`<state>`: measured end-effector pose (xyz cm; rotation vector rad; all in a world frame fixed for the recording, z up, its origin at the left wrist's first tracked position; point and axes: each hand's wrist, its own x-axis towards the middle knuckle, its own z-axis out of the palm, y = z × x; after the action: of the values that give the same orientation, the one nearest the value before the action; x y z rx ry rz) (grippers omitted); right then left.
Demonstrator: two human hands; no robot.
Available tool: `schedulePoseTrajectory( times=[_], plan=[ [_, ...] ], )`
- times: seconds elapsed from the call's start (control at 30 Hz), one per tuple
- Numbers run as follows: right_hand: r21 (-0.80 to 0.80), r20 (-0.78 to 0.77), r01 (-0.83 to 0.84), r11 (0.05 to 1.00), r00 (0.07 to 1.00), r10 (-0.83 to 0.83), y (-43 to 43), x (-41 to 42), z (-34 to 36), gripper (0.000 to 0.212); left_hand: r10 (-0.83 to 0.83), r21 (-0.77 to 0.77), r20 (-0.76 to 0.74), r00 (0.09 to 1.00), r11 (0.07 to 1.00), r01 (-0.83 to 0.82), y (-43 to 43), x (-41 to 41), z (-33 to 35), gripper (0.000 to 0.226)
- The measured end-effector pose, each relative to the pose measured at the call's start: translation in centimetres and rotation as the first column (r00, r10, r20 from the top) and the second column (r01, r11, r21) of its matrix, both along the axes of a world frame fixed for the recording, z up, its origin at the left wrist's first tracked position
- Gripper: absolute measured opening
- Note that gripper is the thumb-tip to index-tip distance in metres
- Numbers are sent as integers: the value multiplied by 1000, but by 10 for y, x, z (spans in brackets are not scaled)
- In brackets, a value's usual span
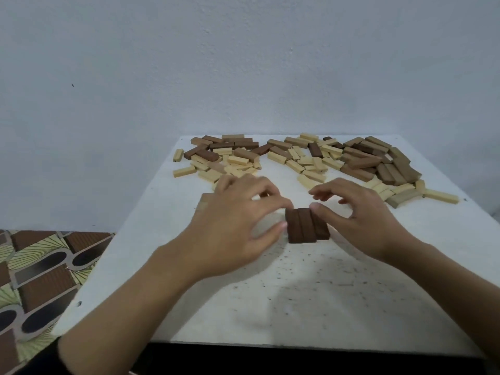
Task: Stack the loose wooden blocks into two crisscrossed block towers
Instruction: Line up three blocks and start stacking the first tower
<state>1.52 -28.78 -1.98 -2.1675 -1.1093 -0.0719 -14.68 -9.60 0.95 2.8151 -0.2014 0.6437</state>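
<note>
Three dark brown blocks (305,226) lie side by side in a row near the middle of the white table (297,293). My left hand (232,220) pinches the row's left side between thumb and forefinger. My right hand (354,212) presses its thumb against the row's right side, its other fingers curled above the table. Loose blocks lie in two heaps at the back: a left heap (224,155) of light and dark pieces and a larger right heap (351,161).
A grey wall stands right behind the table. To the left, below the table's edge, lies a patterned brown and green floor covering (40,280). A single pale block (441,197) sticks out at the right end of the right heap.
</note>
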Motion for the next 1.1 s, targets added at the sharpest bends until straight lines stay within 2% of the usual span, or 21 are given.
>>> schedulePoseTrajectory(
  times=[0.1, 0.27, 0.43, 0.53, 0.73, 0.87, 1.0, 1.1],
  plan=[
    [-136, -12, 2, 991, 1000, -3, -20, 8, -3, 43, 17, 85, -122, 992, 996, -6, -35, 11, -10, 39],
    [-314, -73, -102, 944, 994, 83, -39, 6, -3, 70, 141, 52, -220, 965, 990, -133, -60, 21, -31, 53],
    [-303, -50, -144, 942, 990, 135, -37, 12, -5, 74, 198, 52, -277, 940, 980, -191, -60, 25, -39, 56],
    [-284, -72, -143, 948, 989, 127, -34, 19, -6, 79, 183, 9, -305, 934, 982, -190, -56, 31, -41, 51],
    [-233, -75, -165, 958, 986, 152, -30, 28, -11, 66, 127, -122, -352, 927, 976, -180, -42, 38, -35, 46],
    [-262, -92, -189, 946, 981, 170, -30, 31, -11, 77, 79, -164, -374, 924, 975, -150, -35, 42, -36, 35],
    [-359, -87, -194, 913, 981, 174, -24, 35, -8, 89, 57, -172, -387, 920, 976, -133, -33, 47, -37, 44],
    [-386, -70, -208, 899, 978, 197, -19, 39, -9, 82, 53, -184, -417, 908, 973, -141, -32, 51, -36, 58]
  ],
)
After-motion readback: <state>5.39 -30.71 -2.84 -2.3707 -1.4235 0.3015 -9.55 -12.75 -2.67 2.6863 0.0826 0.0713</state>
